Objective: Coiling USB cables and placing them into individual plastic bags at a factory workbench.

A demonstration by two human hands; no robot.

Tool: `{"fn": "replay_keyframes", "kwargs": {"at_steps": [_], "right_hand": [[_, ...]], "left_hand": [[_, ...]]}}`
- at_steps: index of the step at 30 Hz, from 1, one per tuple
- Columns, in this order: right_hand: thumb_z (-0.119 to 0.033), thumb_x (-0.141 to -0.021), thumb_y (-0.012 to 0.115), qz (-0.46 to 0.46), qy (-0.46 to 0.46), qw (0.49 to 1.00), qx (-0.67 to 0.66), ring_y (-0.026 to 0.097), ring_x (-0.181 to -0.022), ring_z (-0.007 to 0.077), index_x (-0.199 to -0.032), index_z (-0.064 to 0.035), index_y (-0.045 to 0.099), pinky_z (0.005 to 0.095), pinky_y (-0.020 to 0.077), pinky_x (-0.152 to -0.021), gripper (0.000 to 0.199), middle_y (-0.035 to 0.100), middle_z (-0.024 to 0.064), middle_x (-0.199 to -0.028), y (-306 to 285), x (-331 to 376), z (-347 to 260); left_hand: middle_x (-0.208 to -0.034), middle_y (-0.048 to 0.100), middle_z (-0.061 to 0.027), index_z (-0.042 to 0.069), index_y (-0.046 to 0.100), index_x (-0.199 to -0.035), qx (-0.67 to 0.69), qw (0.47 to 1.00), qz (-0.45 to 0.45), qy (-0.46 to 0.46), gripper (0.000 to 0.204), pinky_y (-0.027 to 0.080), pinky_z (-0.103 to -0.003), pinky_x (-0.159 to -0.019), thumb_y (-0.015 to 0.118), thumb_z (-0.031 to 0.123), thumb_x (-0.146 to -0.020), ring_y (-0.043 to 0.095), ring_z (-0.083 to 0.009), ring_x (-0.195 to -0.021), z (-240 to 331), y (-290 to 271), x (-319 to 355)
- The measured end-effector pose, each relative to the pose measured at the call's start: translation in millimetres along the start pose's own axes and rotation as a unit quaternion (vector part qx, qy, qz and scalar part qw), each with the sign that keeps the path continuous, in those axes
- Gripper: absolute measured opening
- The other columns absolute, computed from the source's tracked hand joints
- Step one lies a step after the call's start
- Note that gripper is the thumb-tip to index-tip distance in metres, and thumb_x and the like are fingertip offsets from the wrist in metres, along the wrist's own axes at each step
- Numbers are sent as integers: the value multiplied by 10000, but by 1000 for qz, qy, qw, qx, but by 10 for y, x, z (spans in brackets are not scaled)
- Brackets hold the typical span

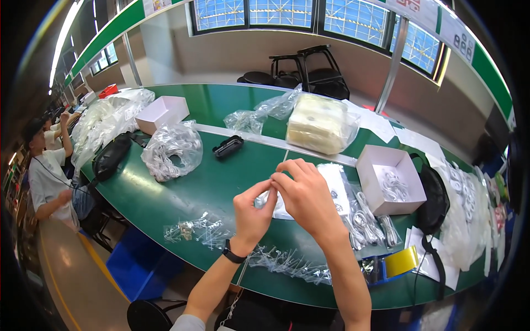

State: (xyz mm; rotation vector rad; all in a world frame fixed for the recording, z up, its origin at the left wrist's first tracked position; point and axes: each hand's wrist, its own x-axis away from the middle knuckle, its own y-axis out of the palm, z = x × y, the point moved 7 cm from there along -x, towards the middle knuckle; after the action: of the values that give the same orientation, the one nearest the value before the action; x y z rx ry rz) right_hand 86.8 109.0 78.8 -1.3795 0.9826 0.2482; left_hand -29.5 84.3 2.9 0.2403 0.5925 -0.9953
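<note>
My left hand (pixel 251 212) and my right hand (pixel 303 193) meet above the middle of the green table (pixel 204 193). Thumbs and fingers of both are pinched together at the tips. Whatever lies between them is too small or too hidden to name. A black band circles my left wrist. Beyond and under my right hand lie flat white packs (pixel 334 187), partly covered by it. To the right rest bundled white cables (pixel 364 223) in clear bags. Below my hands, along the near edge, runs a loose heap of thin clear plastic strips (pixel 287 266).
A white box (pixel 406 205) with cables inside stands right, beside a black bag (pixel 433 196). Yellow tape (pixel 402 261) sits near the front edge. Farther off are bagged cable coils (pixel 172 154), a black case (pixel 228 147) and stacked pouches (pixel 317 124). A person (pixel 52 176) sits left.
</note>
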Motion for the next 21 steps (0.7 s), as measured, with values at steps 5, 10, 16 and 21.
{"fn": "replay_keyframes", "kwargs": {"at_steps": [5, 10, 16, 21], "right_hand": [[-40, -767, 666, -6, -22, 1000, 18, 600, -910, 272, -899, -8, 656, 379, 485, -817, 136, 626, 95, -954, 12, 0, -21], [-53, -765, 669, -24, -28, 999, 33, 600, -902, 266, -884, -8, 649, 374, 485, -812, 130, 624, 92, -949, 96, 33, -17], [-57, -761, 671, -6, -38, 998, 48, 596, -865, 253, -823, -19, 629, 366, 484, -795, 84, 612, 77, -889, 97, 48, 6], [-66, -756, 674, -12, -10, 997, 75, 588, -821, 248, -785, -31, 628, 364, 480, -775, 64, 609, 64, -850, 67, 42, 7]], "left_hand": [[-892, 733, -163, -42, 702, -1012, -41, 998, -1, 46, 171, 535, -297, -704, 710, 36, -859, 718, -222, -784, 64, -17, -49], [-886, 727, -162, -33, 700, -979, -76, 994, -1, 82, 163, 542, -320, -718, 722, 28, -829, 717, -282, -791, 49, -13, -42], [-845, 707, -142, -2, 702, -970, -96, 990, -14, 102, 156, 531, -319, -667, 714, 7, -814, 700, -283, -751, 153, 1, -29], [-798, 684, -107, 26, 700, -950, -131, 980, -27, 150, 164, 514, -336, -608, 725, 8, -789, 670, -279, -702, 236, 11, -25]]}}
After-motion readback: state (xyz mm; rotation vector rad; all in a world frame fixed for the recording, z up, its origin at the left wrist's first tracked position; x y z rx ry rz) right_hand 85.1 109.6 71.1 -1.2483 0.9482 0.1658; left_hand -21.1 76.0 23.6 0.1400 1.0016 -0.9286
